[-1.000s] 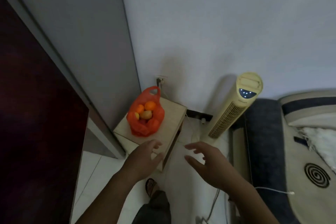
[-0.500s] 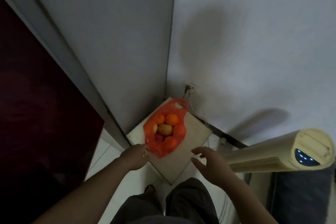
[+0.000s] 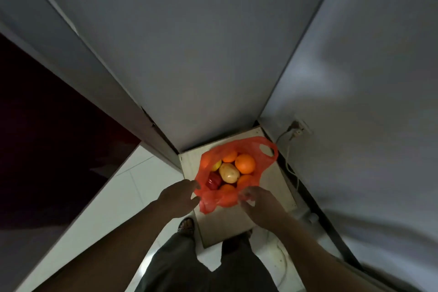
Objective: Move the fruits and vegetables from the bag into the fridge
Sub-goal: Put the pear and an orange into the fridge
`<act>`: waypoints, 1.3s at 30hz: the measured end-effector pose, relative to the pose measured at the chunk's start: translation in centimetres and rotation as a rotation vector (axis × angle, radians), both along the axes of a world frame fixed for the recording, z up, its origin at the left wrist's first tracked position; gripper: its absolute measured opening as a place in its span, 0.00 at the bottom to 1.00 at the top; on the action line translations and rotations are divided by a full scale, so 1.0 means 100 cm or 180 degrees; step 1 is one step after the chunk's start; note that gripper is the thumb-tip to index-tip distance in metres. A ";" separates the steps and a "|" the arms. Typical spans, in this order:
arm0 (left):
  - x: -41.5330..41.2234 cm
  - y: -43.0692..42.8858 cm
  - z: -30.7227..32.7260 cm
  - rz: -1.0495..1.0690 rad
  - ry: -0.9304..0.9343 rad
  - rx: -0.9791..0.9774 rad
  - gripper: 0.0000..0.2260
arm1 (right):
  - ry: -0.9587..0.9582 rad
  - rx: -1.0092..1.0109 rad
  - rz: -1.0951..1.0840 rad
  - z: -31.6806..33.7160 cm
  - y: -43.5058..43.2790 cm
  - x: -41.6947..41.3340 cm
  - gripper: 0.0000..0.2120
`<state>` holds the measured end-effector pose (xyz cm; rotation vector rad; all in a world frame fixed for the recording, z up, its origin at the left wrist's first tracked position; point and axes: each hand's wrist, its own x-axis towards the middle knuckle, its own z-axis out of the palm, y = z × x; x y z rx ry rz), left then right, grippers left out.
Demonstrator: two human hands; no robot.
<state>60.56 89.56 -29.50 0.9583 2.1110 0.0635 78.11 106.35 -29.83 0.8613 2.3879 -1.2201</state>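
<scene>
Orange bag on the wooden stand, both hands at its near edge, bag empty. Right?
Not empty. The head view shows the orange bag on the wooden stand holding oranges and a potato; left hand and right hand are at its near edge.

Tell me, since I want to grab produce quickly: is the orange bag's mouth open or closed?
Open: the orange bag gapes wide, showing oranges, a potato and a red vegetable inside.

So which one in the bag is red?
The red pepper nearest the left hand; the oranges, lemon and potato are orange, yellow and tan.
</scene>
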 end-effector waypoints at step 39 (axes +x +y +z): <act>-0.001 0.050 -0.138 0.0990 0.0103 0.0589 0.25 | 0.0580 0.0474 0.0704 -0.183 0.033 -0.060 0.24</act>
